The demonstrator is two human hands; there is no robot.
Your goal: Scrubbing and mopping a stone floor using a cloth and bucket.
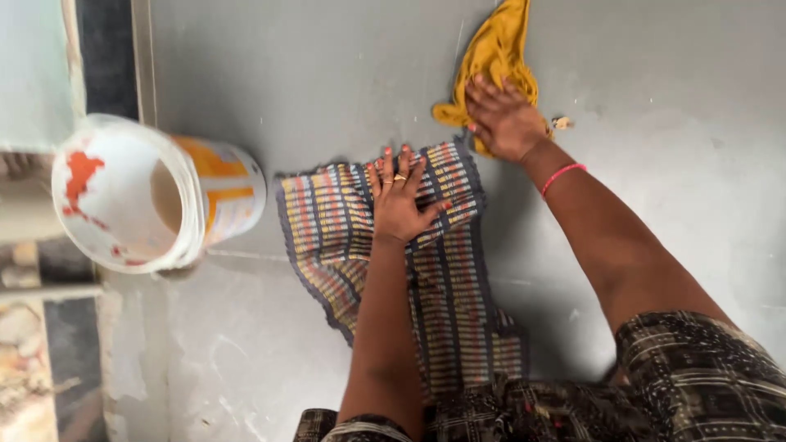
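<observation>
The left hand (399, 200) lies flat with its fingers spread wide, pressing down on a striped cloth (446, 311). It holds nothing; it just rests on top. There are rings on two fingers. The right hand (501, 116) is also flat and open, pressing on a yellow cloth (497, 45). A pink band (562, 174) goes round that wrist.

The striped cloth is spread out on the grey floor (327, 74), right in front of the person. It has thin lines of dark blue, red and yellow, and a dark edge. The yellow cloth is crumpled and lies just past the striped one, touching its top corner. A white and orange bucket (147, 196) stands to the left, near the striped cloth.
</observation>
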